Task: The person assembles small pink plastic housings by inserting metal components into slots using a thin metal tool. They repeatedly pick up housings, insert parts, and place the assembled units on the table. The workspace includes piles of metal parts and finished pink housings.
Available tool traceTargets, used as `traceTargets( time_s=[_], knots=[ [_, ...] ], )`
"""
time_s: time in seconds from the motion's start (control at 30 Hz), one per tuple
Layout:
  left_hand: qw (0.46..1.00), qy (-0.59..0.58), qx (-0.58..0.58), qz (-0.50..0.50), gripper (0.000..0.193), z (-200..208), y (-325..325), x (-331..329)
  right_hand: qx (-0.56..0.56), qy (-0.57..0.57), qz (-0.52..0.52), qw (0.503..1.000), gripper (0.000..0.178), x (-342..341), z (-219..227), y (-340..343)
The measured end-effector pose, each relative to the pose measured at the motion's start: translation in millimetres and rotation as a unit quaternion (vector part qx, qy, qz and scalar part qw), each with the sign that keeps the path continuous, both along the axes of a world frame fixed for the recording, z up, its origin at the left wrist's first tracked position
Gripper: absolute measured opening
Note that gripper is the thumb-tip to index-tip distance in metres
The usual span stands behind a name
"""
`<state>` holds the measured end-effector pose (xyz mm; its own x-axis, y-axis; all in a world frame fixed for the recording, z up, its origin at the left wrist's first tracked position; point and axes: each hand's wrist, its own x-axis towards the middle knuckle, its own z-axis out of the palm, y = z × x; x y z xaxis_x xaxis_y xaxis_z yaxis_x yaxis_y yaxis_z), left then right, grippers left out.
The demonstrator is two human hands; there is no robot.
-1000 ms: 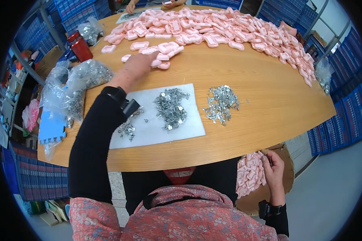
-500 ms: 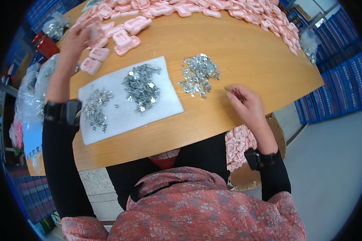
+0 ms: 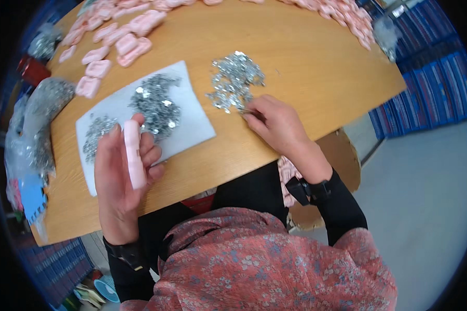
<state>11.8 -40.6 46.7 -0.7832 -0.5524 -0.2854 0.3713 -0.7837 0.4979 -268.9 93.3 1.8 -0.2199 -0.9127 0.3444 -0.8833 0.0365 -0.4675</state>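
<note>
In my left hand [image 3: 114,181], a pink plastic case [image 3: 133,155] stands on edge, held between thumb and fingers above the near left part of a white foam sheet [image 3: 196,116]. My right hand [image 3: 279,124] is closed in a pinch at the near edge of a pile of small shiny silver pieces [image 3: 237,75] on the table; what its fingertips hold is too small to make out. Two more heaps lie on the sheet: a larger grey heap of small metal parts [image 3: 158,106] and a smaller silver heap [image 3: 97,133], partly hidden by my left hand.
Several loose pink cases [image 3: 126,44] lie at the far left of the wooden table [image 3: 316,67], with a larger heap [image 3: 342,18] along its far edge. Plastic bags of parts [image 3: 41,124] line the left side. A cardboard box [image 3: 337,160] with pink pieces stands below the right edge.
My left hand has come back from the far-left pink cases with one in its grasp, now over the sheet. My right hand has moved left to the silver pile. The view has shifted.
</note>
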Motion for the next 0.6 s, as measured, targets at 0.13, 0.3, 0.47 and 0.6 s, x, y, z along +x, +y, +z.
traceTargets(
  time_s=[0.13, 0.3, 0.47, 0.6],
  knots=[
    [0.996, -0.062, -0.07, -0.004, 0.053, -22.9, 22.8, 1.5, -0.056, 0.083, 0.017, 0.995, 0.005, 5.3, -11.0, -0.8],
    [0.998, -0.035, -0.047, -0.023, 0.066, -15.7, 41.1, -24.3, -0.11, 0.121, 0.002, 0.986, 0.005, 13.3, -14.4, 7.5],
    [0.987, -0.096, -0.114, -0.058, 0.074, -2.9, 54.1, -50.7, -0.16, 0.023, -0.014, 0.987, 0.004, 16.0, -22.1, 19.2],
    [0.988, -0.077, -0.11, -0.075, 0.072, -22.6, 43.2, -45.7, -0.205, -0.123, 0.02, 0.971, 0.006, 18.2, -22.5, 17.8]
  ],
)
